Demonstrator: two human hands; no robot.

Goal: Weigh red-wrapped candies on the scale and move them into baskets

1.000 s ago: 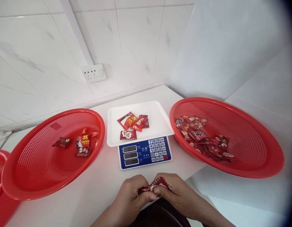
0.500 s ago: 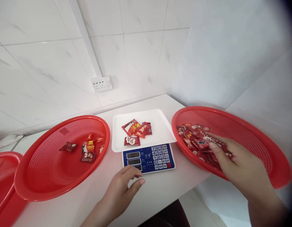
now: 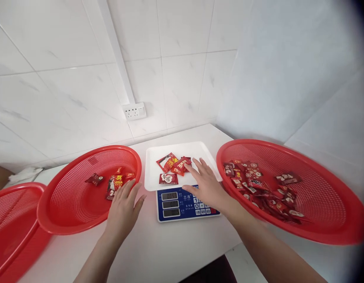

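My right hand is over the near right part of the white weighing tray, fingers spread and holding nothing. Several red candy packets lie on the tray, some overlapping; one is partly behind my fingertips. Below the tray, the blue scale panel shows its displays, and my right hand covers some of its keys. My left hand hovers by the near right rim of the left red basket, fingers extended and empty. Inside that basket are a few packets, partly hidden by my left fingers.
A right red basket holds a heap of red packets. Another red basket stands at the far left edge. A wall socket is on the tiled wall behind. A white cloth lies at the back left.
My right hand has let go of the packets in the right basket and moved left over the tray. My left hand has shifted left toward the left basket. The view has tilted slightly.
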